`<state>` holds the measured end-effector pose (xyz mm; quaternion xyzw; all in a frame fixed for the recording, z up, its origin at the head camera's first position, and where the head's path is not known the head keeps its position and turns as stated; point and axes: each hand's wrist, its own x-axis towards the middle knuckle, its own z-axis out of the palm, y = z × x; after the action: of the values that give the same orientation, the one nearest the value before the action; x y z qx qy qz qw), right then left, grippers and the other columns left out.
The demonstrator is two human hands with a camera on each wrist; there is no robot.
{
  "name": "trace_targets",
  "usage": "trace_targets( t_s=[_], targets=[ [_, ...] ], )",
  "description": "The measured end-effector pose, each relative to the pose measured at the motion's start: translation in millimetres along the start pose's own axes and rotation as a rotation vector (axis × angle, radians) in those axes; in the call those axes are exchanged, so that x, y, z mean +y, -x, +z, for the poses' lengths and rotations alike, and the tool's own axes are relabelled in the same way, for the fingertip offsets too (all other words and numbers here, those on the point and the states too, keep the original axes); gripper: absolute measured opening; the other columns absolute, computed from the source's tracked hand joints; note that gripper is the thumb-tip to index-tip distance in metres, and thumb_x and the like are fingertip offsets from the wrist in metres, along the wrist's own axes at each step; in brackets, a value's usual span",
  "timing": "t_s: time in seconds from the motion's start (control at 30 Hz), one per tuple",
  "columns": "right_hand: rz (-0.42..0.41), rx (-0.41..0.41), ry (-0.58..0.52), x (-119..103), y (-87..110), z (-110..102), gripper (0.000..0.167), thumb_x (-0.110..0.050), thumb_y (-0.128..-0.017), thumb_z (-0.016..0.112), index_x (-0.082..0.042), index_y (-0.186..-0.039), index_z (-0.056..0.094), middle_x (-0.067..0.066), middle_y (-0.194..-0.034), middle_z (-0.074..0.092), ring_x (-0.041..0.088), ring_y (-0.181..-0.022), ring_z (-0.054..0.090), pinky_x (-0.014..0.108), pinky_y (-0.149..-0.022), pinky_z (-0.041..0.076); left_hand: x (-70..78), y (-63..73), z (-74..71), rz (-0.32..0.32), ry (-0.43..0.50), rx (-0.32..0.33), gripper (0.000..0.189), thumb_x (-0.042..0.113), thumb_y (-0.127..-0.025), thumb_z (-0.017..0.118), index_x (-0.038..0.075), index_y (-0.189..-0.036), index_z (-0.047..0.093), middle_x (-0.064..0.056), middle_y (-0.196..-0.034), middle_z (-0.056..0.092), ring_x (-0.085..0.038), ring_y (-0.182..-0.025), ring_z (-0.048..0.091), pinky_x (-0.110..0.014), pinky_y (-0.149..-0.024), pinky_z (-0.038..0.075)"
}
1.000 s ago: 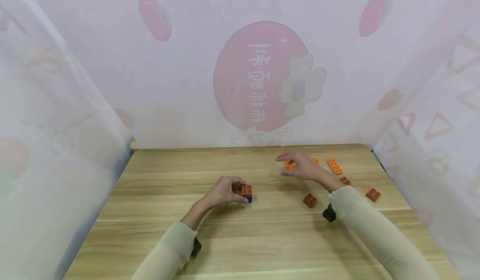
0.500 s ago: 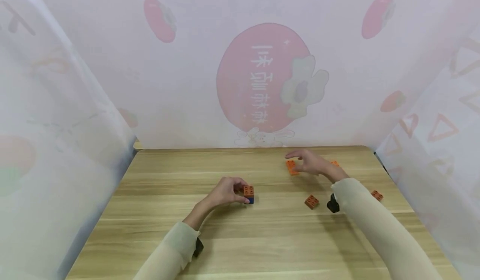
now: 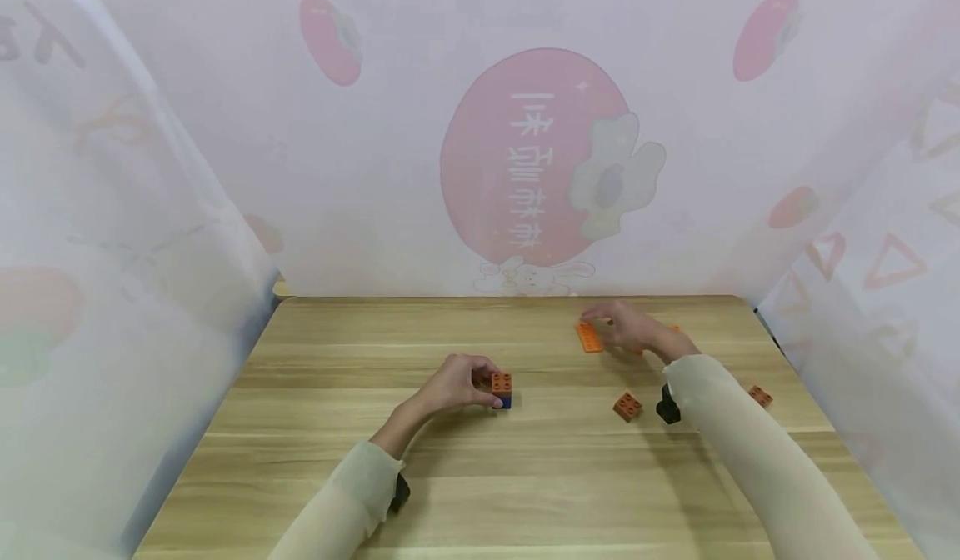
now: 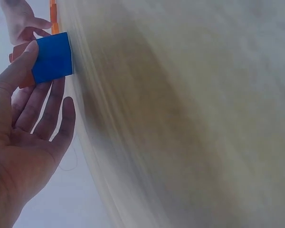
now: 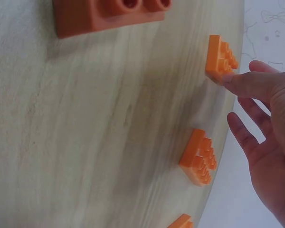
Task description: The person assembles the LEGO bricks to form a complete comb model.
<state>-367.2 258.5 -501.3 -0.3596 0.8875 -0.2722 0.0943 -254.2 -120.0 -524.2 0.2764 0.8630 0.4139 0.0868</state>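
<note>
Near the middle of the table, my left hand point(image 3: 455, 385) holds a two-brick stack between thumb and fingers. Its upper toy brick is reddish-brown point(image 3: 501, 383) with studs; the lower one is blue point(image 4: 53, 58). Toward the back right, my right hand point(image 3: 630, 327) hovers beside a flat orange brick point(image 3: 589, 337) lying studs up. In the right wrist view, the thumb tip reaches that brick's near edge point(image 5: 218, 57), while the other fingers are spread loosely and grip nothing. Another orange brick point(image 5: 199, 156) lies beneath this hand, mostly hidden in the head view.
A reddish-brown brick point(image 3: 627, 406) lies between the hands, and another point(image 3: 761, 396) sits farther right beside the right sleeve. Part of one more orange brick point(image 3: 675, 327) shows behind the right wrist. Printed cloth point(image 3: 375, 168) hangs at the table's back edge and both sides.
My right hand has drawn slightly right, off the flat orange brick, uncovering more of it. My left hand keeps holding the stack. The head view has shifted a little.
</note>
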Motion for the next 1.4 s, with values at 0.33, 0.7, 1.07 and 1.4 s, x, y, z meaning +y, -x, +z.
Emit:
trace_targets(
  t_s=[0.33,0.7,1.07,1.4],
  targets=[
    [0.008,-0.039,0.081,0,-2.4,7,0.054,0.012,-0.091,0.072,0.006,-0.143,0.061,0.029,-0.152,0.054,0.051,-0.140,0.049,0.064,-0.108,0.049,1.3,-0.4,-0.7,-0.009,-0.002,-0.009,0.035,0.014,-0.083,0.093,0.007,-0.113,0.075,-0.002,-0.103,0.078,-0.011,-0.092,0.073,-0.023,-0.081,0.060],
    [-0.006,-0.019,0.109,-3,-5.7,11,0.047,0.009,-0.089,0.079,0.003,-0.134,0.069,0.024,-0.141,0.065,0.048,-0.134,0.056,0.064,-0.112,0.046,4.1,0.4,-1.5,-0.015,0.024,-0.017,0.036,0.012,-0.083,0.092,0.006,-0.114,0.074,-0.004,-0.104,0.078,-0.014,-0.094,0.073,-0.023,-0.082,0.060],
    [-0.061,-0.029,0.155,-5,-6.9,13,0.040,0.001,-0.086,0.086,-0.001,-0.125,0.076,0.018,-0.127,0.069,0.041,-0.120,0.064,0.060,-0.105,0.052,5.4,-0.2,-3.3,-0.023,0.016,-0.027,0.035,0.011,-0.083,0.092,0.007,-0.113,0.074,-0.002,-0.102,0.077,-0.014,-0.093,0.072,-0.024,-0.082,0.060],
    [-0.089,-0.018,0.164,-3,-6.3,16,0.033,0.000,-0.086,0.086,-0.003,-0.118,0.080,0.011,-0.114,0.073,0.033,-0.111,0.066,0.056,-0.101,0.054,6.6,-1.9,-3.9,-0.017,0.028,-0.038,0.034,0.009,-0.084,0.091,0.006,-0.112,0.074,-0.004,-0.103,0.077,-0.017,-0.095,0.074,-0.024,-0.083,0.061]
  ],
)
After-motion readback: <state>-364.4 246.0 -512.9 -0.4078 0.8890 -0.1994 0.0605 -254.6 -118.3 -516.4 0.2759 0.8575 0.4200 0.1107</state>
